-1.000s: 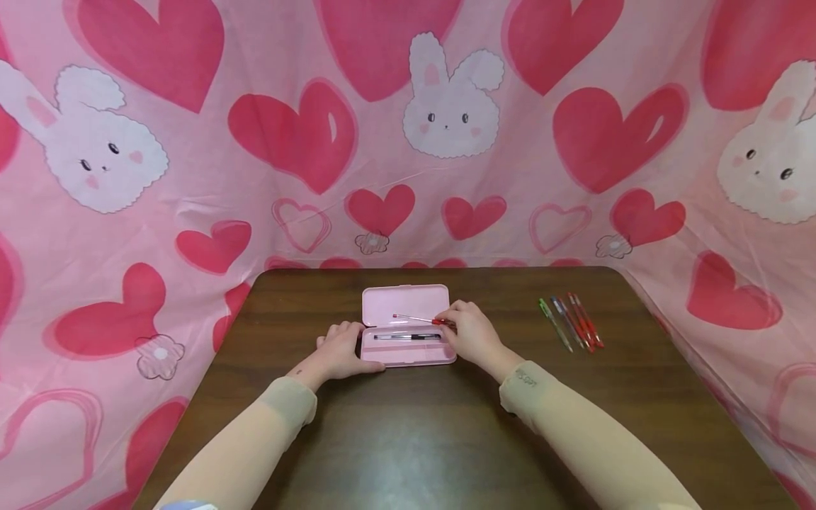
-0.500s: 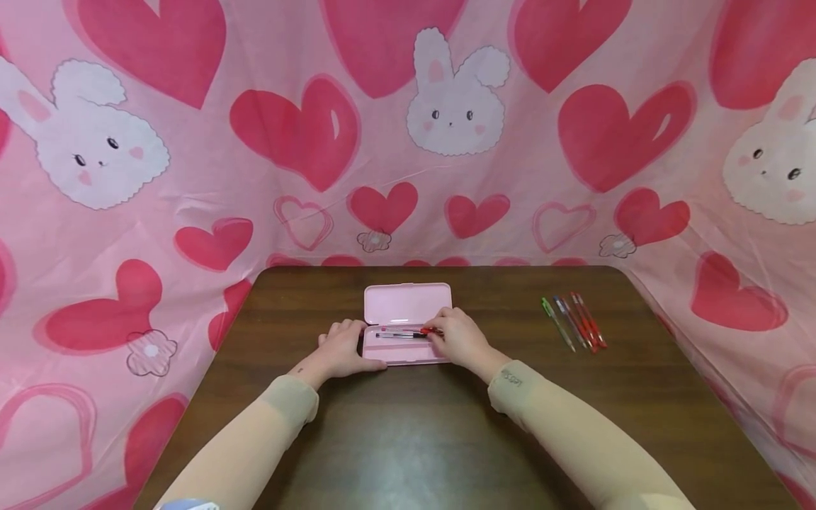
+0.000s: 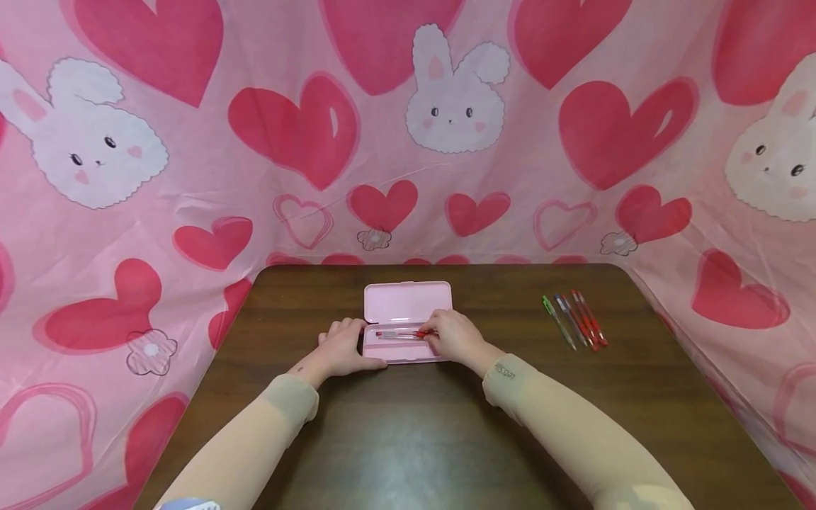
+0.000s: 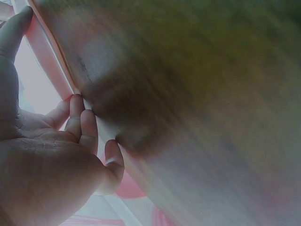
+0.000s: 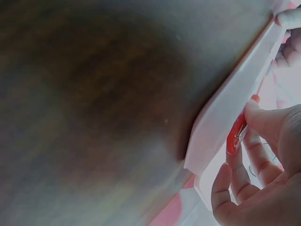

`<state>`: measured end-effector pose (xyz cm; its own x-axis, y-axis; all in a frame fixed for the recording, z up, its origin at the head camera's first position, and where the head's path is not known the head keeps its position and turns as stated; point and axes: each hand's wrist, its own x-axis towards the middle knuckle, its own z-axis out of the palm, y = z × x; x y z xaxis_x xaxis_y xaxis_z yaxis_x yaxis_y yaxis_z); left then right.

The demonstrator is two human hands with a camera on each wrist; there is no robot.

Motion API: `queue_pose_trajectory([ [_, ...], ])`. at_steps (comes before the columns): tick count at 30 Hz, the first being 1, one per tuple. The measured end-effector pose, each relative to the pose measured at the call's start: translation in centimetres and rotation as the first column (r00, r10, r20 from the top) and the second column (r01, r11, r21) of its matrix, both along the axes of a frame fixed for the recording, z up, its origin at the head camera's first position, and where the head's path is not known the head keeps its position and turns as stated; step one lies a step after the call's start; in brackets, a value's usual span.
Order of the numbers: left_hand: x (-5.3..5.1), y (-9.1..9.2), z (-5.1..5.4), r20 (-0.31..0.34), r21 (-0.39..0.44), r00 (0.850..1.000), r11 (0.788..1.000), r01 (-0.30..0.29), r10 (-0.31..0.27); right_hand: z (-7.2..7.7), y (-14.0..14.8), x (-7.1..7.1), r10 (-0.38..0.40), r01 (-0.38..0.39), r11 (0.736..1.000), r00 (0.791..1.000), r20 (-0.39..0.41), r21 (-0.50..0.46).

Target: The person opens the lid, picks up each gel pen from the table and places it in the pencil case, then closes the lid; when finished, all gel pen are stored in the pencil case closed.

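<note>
Rests the left hand (image 3: 341, 348), fingers apart, against the left end of an open pink pencil case (image 3: 401, 352) near the far edge of the tabletop (image 3: 408, 432). Pinches a red-capped pen (image 5: 238, 129) between the fingers of the right hand (image 3: 455, 337), inside or just above the case. Has green, blue and red pens (image 3: 571, 320) side by side toward the far right corner.

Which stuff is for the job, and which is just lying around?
For the job: pink case, held by the left hand; red pen, pinched by the right hand; perhaps the loose pens too.
Just there: heart-and-bunny cloth, brown table.
</note>
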<state>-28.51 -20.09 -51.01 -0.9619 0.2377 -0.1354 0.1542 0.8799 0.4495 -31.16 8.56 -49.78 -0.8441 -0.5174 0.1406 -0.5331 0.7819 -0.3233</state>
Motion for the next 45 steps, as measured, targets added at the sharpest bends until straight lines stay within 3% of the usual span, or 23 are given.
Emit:
queue_pose_trajectory([
  [11,0.0,0.0,0.0,0.011,-0.005,1.000,1.000,-0.006,0.006,0.2,-0.5,-0.9,-0.065,0.066,0.998,0.994,0.092,-0.002],
  [17,0.0,0.1,0.2,0.013,0.002,1.000,1.000,-0.008,0.008,0.2,-0.5,-1.1,-0.108,0.107,0.994,0.993,0.053,0.025],
  [26,0.0,0.0,0.0,0.013,0.003,1.000,1.000,-0.007,0.007,-0.2,-0.5,-1.4,-0.110,0.109,0.993,0.994,0.023,0.040],
  [35,-0.1,-0.1,0.0,0.005,-0.008,1.000,1.000,-0.005,0.005,0.3,-0.3,-1.3,-0.174,0.186,0.971,0.980,0.092,-0.150],
  [40,-0.1,-0.1,0.0,0.002,-0.002,1.000,1.000,-0.007,0.007,1.2,1.0,-1.4,-0.182,0.190,0.949,0.982,0.057,-0.252],
  [45,-0.1,-0.2,-0.1,0.010,0.006,1.000,1.000,-0.004,0.004,1.8,4.0,-1.5,-0.236,0.233,0.904,0.971,0.035,-0.359],
])
